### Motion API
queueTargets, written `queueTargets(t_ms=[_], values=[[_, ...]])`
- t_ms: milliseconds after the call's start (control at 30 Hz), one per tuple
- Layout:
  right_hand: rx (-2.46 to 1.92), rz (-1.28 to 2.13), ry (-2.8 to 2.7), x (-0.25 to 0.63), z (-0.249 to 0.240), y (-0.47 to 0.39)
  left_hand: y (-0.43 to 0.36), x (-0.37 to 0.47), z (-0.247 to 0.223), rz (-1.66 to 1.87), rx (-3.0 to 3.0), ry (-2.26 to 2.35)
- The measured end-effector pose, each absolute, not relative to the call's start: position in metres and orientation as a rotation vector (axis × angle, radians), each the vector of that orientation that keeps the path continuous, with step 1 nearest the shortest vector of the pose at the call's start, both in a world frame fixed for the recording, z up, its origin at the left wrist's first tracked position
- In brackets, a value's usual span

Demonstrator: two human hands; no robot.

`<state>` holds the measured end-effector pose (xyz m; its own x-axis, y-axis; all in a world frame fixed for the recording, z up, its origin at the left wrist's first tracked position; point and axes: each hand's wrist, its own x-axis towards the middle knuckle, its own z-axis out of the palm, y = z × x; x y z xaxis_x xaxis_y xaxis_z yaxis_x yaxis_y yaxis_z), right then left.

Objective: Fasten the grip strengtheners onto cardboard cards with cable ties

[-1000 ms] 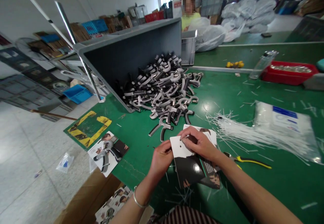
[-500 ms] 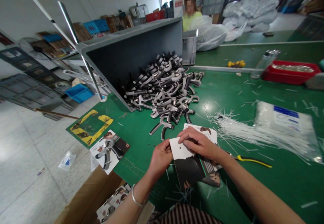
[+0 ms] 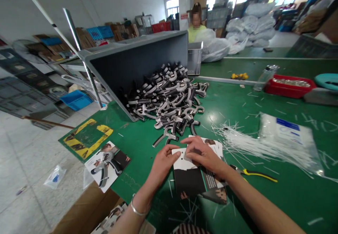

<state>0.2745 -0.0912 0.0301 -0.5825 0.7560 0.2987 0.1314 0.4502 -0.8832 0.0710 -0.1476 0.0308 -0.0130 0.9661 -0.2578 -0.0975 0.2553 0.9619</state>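
Observation:
A printed backing card [image 3: 187, 183], white at the top with small holes and dark below, lies flat in front of me. My left hand [image 3: 165, 161] grips its upper left corner, thumb on the face and fingers at the edge. Over the card's top edge, my right hand [image 3: 203, 154] has its fingers bent and its thumb close to the holes; the fingertips are partly hidden. More cards [image 3: 215, 146] lie beneath and behind it. On the left, a hand grip strengthener [image 3: 105, 168] rests on another printed card [image 3: 91, 163].
A grey crate [image 3: 137, 40] on its side spills many hand grips [image 3: 169, 100]. To the right lie white cable ties [image 3: 245, 139], their plastic bag [image 3: 287, 139] and yellow-handled pliers [image 3: 260, 174]. A cardboard box [image 3: 81, 209] stands below the left edge. One person [image 3: 196, 31] is across the table.
The card has gone from tilted to flatter on the stack. My left thumb has moved onto its face, and my right fingers have drawn up and bent near the holes. The view has tipped upward.

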Motion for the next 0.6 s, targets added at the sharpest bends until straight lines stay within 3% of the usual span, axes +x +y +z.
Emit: queueTargets(t_ms=[167,367,600], values=[[-0.955,1.049,-1.751,0.3,0.026,-0.065,-0.16,0.077,0.002,1.264,0.785,1.361],[-1.767,0.731,-2.102,0.279,0.011,-0.002,-0.181,0.09,-0.013,1.07,0.766,1.407],[-1.85,0.813,-2.191,0.276,0.011,0.044,-0.199,0.113,-0.014,1.271,0.718,1.378]])
